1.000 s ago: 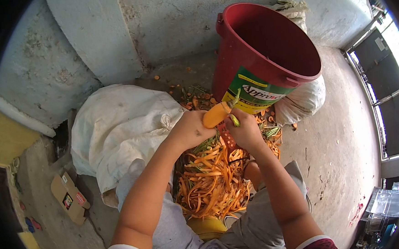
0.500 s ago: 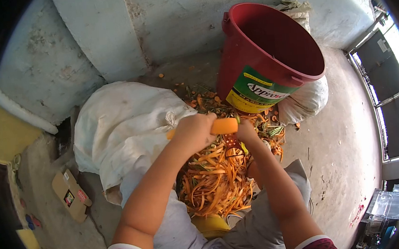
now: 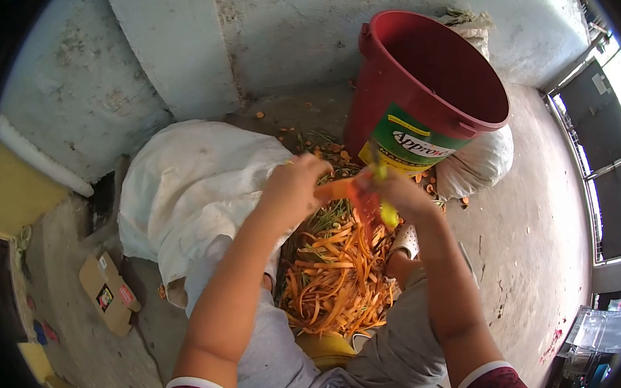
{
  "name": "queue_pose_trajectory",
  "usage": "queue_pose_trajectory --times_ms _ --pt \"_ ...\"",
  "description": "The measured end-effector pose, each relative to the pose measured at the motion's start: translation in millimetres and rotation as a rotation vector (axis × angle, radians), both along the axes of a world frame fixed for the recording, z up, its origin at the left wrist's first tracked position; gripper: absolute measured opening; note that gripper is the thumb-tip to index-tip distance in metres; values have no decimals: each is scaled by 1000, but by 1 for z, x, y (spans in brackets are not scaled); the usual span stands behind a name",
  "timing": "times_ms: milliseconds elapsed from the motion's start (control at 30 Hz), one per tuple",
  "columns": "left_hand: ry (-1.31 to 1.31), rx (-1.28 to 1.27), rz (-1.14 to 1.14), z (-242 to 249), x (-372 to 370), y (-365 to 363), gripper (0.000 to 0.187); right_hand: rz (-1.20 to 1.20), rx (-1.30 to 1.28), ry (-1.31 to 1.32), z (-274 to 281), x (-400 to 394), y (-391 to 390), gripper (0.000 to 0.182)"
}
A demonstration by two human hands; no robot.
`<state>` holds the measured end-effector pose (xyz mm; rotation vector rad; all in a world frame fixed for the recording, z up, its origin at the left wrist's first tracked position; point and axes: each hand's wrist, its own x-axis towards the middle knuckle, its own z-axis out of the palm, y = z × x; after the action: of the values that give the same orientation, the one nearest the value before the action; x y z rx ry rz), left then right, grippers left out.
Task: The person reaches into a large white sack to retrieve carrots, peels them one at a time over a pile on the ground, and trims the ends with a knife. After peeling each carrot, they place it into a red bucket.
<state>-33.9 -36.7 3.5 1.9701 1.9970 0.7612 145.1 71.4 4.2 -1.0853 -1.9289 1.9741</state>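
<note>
My left hand (image 3: 292,191) is at the end of an orange carrot (image 3: 334,190), its thumb against it and its other fingers partly raised. My right hand (image 3: 401,192) is closed at the carrot's other end. In it is a red peeler (image 3: 368,203), smeared by motion, together with a yellow-green handled tool (image 3: 390,215) whose thin dark upper part points toward the bucket. Below both hands lies a large heap of orange carrot peelings (image 3: 337,278), mixed with green stalks, between my legs.
A tall dark-red bucket (image 3: 417,81) with a green and yellow label stands ahead right, a filled sack (image 3: 475,161) behind it. A big white sack (image 3: 196,180) sits at left. A flattened cardboard box (image 3: 108,294) lies on the floor. A wall (image 3: 287,39) closes the far side.
The carrot has tilted and moved a little lower between my hands. My left fingers have loosened and lifted. My right hand has turned and shifted slightly right with its tools.
</note>
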Motion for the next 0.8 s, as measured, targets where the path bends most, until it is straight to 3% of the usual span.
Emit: queue_pose_trajectory --times_ms 33,100,200,300,367,433,500,567,633,667,733,800 --pt "-115 59 29 7 -9 -2 27 -19 56 19 14 8 9 16" --pt "-87 161 131 18 -41 -12 27 -156 -58 150 55 30 24 20" --pt "-373 234 403 33 -81 -42 22 -516 19 754 30 74 71 32" --pt "-499 254 579 29 -114 -73 17 -649 -97 927 37 93 85 33" --pt "-437 -79 559 8 -142 -104 18 -674 -127 895 21 100 95 34" --pt "-738 -614 437 -13 -140 -132 21 -686 -213 792 19 88 87 34" --pt "-668 -902 377 -48 -122 -147 18 -676 -277 697 19 75 77 31" --pt "-799 -1024 401 -107 -119 -162 18 -650 -274 669 18 65 72 30" --pt "-220 -751 249 -200 -147 -181 32 -609 -247 639 17 55 67 29" --pt "60 -607 165 -224 -155 -190 41 -586 -254 627 16 52 65 30" --pt "13 -553 271 -199 -161 -159 58 -542 -256 599 15 52 64 31" --pt "277 -543 493 -148 -156 -121 58 -588 -247 560 9 52 65 32"
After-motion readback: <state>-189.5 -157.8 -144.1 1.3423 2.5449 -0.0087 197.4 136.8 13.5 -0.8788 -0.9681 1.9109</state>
